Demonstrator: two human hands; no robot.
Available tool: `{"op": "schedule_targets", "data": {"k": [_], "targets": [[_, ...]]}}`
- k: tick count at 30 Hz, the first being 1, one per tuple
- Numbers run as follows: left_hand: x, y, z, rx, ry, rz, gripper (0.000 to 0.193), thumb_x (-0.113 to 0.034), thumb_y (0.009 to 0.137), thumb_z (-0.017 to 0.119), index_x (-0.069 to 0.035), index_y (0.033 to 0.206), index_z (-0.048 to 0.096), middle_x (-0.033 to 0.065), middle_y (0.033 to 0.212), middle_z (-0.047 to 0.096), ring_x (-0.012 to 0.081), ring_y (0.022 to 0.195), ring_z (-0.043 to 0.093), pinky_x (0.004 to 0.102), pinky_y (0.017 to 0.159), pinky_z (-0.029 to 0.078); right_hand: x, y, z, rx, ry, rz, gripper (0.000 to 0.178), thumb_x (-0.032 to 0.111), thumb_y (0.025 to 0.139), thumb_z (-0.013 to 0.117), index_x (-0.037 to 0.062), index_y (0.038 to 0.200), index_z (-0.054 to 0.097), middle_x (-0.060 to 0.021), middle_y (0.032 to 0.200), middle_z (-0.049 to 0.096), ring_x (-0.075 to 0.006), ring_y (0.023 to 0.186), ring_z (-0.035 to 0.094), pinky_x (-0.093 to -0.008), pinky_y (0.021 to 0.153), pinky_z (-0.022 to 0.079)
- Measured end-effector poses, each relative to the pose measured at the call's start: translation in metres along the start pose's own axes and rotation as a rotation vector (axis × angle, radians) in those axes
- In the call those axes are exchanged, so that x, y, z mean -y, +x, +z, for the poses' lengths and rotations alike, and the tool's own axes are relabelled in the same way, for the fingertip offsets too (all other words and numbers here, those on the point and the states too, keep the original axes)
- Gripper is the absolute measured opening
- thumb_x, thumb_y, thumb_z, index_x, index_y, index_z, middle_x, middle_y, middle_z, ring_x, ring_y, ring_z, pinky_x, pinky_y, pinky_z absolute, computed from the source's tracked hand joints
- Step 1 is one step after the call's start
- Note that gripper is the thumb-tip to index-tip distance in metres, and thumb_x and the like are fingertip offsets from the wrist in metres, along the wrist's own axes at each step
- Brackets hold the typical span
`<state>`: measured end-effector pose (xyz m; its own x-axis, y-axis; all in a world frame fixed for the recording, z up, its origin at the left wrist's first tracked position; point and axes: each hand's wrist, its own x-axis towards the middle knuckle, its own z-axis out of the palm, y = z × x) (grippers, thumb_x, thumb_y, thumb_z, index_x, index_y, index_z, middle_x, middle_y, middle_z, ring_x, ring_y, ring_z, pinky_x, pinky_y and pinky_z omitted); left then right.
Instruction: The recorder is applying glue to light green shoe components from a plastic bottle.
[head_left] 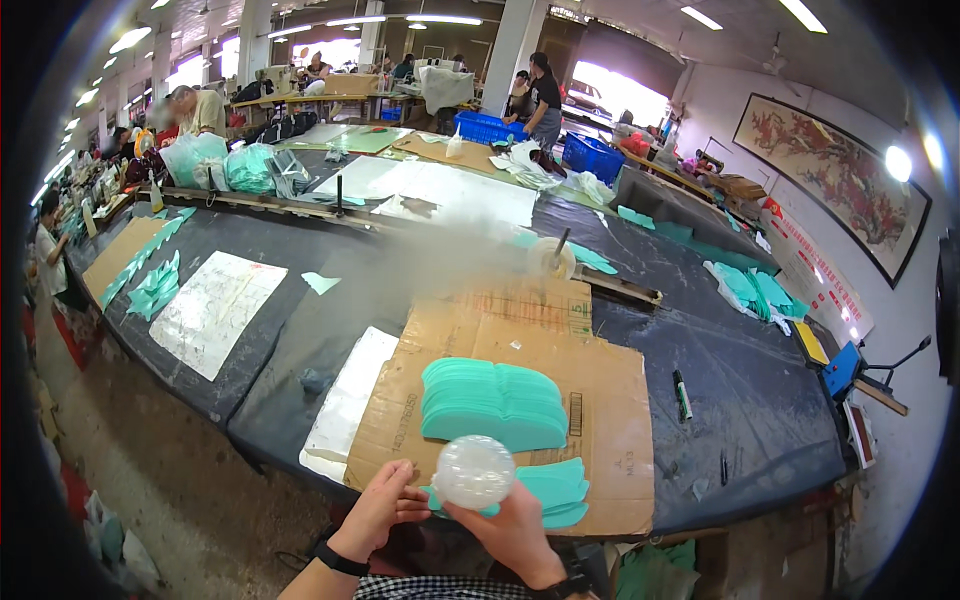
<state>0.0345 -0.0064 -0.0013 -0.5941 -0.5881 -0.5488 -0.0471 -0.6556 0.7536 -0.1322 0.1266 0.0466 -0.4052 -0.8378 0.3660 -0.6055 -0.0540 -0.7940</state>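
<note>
1. The left hand (383, 503) rests at the near edge of the worktop (760, 400), fingers curled loosely together, fingertips touching the clear plastic bottle (474, 472); it grips nothing firmly.
2. The clear plastic bottle (seen end-on, rounded) sits between both hands, above the cardboard sheet (610, 400).
3. The right hand (515, 535) is clamped on the bottle from below.
4. A fanned stack of teal fabric pieces (495, 400) lies just beyond on the cardboard; a green marker (682, 394) lies further right.
</note>
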Motion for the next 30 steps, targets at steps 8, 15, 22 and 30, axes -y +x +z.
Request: {"op": "schedule_targets", "data": {"k": [8, 15, 22, 30], "targets": [[-0.007, -0.004, 0.005, -0.011, 0.045, -0.011, 0.052, -0.047, 0.109, 0.053, -0.011, 0.146, 0.049, 0.0163, 0.104, 0.069, 0.0265, 0.089, 0.073, 0.041, 0.084, 0.063, -0.025, -0.009, -0.046, -0.293, -0.105, 0.212, 0.038, 0.02, 0.081, 0.09, 0.0062, 0.113, 0.074, -0.0146, 0.106, 0.077, -0.0361, 0.097, 0.073, -0.0442, 0.082, 0.057], [0.0, -0.003, 0.001, -0.048, -0.014, -0.003, 0.055, -0.05, 0.108, 0.053, -0.009, 0.145, 0.05, 0.0167, 0.099, 0.07, 0.0265, 0.085, 0.073, 0.0405, 0.08, 0.064, 0.003, 0.011, 0.006, -0.068, -0.016, 0.108, 0.054, 0.021, 0.081, 0.089, 0.006, 0.128, 0.066, -0.0168, 0.109, 0.074, -0.0394, 0.099, 0.07, -0.0462, 0.083, 0.056], [0.042, 0.033, -0.035, -0.037, -0.069, 0.092, 0.059, -0.055, 0.111, 0.044, -0.011, 0.15, 0.047, 0.0209, 0.11, 0.072, 0.0273, 0.092, 0.074, 0.0401, 0.085, 0.061, 0.03, -0.012, 0.018, -0.031, -0.028, -0.139, 0.06, 0.017, 0.08, 0.087, 0.0095, 0.135, 0.063, -0.0161, 0.118, 0.073, -0.0387, 0.1, 0.07, -0.0453, 0.085, 0.058], [-0.004, -0.002, 0.005, -0.058, 0.018, -0.005, 0.056, -0.05, 0.11, 0.052, -0.013, 0.152, 0.047, 0.0138, 0.099, 0.074, 0.0248, 0.082, 0.074, 0.0398, 0.079, 0.061, -0.02, -0.041, -0.065, -0.239, -0.033, 0.099, 0.034, 0.012, 0.09, 0.082, -0.0001, 0.12, 0.074, -0.014, 0.118, 0.077, -0.0295, 0.107, 0.073, -0.043, 0.094, 0.057]]}}
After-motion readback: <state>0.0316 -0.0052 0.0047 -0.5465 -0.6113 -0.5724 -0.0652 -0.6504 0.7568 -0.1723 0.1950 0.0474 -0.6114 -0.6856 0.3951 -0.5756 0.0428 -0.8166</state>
